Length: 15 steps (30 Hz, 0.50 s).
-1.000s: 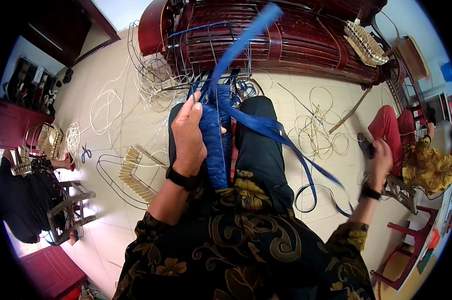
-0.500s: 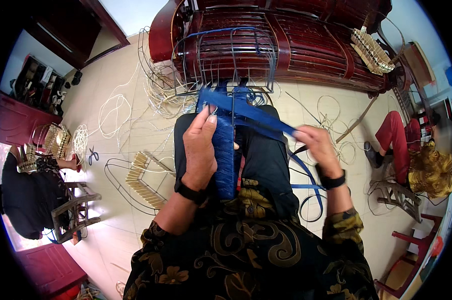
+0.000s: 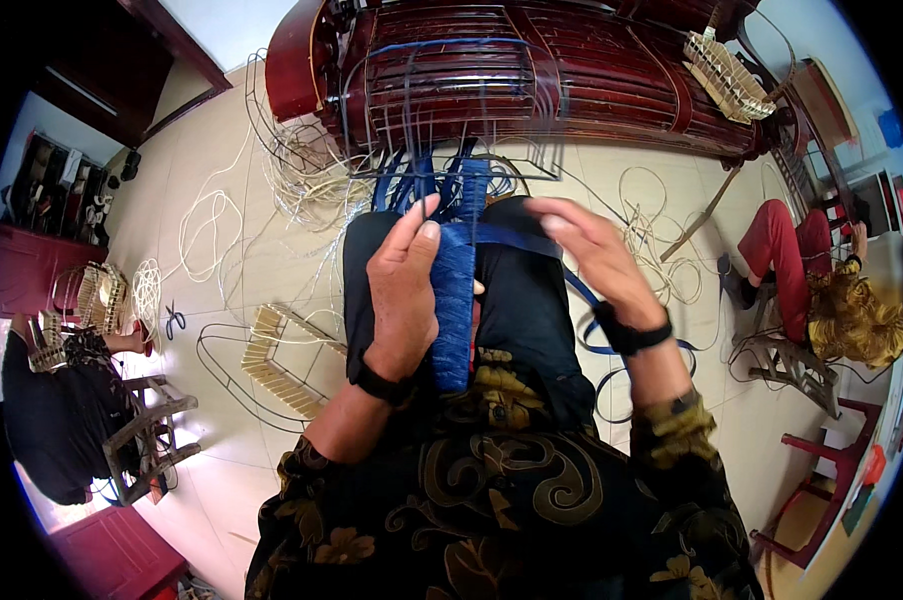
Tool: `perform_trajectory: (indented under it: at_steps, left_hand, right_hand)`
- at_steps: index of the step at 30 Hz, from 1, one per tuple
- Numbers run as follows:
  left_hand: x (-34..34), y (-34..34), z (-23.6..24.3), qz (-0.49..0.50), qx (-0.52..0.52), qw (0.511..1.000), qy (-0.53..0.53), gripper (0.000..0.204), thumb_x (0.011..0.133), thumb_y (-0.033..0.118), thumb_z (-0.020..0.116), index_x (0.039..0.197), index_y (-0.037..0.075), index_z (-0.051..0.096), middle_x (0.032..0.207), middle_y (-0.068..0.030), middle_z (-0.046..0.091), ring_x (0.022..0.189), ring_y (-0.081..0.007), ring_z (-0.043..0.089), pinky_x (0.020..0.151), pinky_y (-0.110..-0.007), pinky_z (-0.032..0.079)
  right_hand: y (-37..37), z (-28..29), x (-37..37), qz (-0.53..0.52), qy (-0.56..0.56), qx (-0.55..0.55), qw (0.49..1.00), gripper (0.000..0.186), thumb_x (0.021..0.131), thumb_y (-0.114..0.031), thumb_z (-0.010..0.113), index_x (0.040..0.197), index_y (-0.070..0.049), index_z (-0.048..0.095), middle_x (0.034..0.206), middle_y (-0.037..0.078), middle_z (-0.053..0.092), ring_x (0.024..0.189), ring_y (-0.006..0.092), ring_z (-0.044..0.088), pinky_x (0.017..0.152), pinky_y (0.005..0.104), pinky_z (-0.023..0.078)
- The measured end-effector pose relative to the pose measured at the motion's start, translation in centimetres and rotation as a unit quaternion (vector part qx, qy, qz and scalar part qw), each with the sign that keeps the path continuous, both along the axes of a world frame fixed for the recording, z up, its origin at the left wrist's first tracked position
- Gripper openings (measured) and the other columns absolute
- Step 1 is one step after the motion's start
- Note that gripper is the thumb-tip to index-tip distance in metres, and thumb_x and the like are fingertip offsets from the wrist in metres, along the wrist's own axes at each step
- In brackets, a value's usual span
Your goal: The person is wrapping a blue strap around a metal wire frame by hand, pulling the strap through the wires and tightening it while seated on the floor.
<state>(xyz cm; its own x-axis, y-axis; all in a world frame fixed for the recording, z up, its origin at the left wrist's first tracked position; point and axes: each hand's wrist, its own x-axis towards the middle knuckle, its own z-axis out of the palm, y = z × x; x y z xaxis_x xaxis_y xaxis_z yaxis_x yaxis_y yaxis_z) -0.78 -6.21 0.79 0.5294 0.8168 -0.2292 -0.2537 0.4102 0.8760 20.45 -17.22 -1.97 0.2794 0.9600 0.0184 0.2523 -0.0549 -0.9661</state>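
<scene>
Over my lap lies a long narrow piece wound closely with blue strip (image 3: 454, 320), joined to a dark wire frame (image 3: 409, 110) whose far part is blurred. My left hand (image 3: 404, 285) is closed at the left side of the wound piece, thumb and forefinger pinching by a wire. A flat blue strip (image 3: 517, 238) runs rightward from the winding and passes below my right hand (image 3: 602, 255). That hand has its fingers stretched toward the frame and the thumb apart. Its lower fingers are hidden. The strip's loose length (image 3: 584, 290) hangs down to the floor beside my right leg.
A dark red wooden bench (image 3: 602, 90) stands ahead, with a pale basket (image 3: 729, 75) on it. Tangled pale strips (image 3: 317, 185) cover the floor ahead left. A part-wound frame (image 3: 272, 360) and scissors (image 3: 176, 320) lie left. People sit on both sides.
My right hand has moved slightly left and up, its fingers now straightened from their grip on the blue strip. The strip has dropped lower. My left hand stays in place.
</scene>
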Motion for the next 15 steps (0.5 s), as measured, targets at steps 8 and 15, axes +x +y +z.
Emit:
perform_trajectory:
  at_steps: [8,15]
  left_hand:
    - [0.7,-0.5,-0.4,-0.03,0.01,0.999,-0.035,0.037,0.102,0.014,0.05,0.137,-0.001,0.05,0.093,-0.0041,0.064,0.073,-0.007,0.062,0.058,-0.027,0.06]
    - [1.8,-0.1,-1.2,-0.07,0.003,0.997,-0.022,0.038,0.102,0.014,0.051,0.137,-0.002,0.05,0.094,-0.0074,0.066,0.071,-0.0102,0.064,0.058,-0.028,0.06]
  right_hand:
    - [6.5,0.9,-0.4,0.187,0.235,-0.181,0.937,0.027,0.098,-0.032,0.059,0.095,-0.007,0.068,0.079,-0.004,0.058,0.071,0.0058,0.051,0.067,0.0223,0.041]
    - [3.8,2.7,1.1,0.085,0.151,-0.199,0.965,0.018,0.087,-0.025,0.075,0.085,-0.01,0.066,0.077,-0.009,0.054,0.073,0.0027,0.048,0.065,0.0198,0.038]
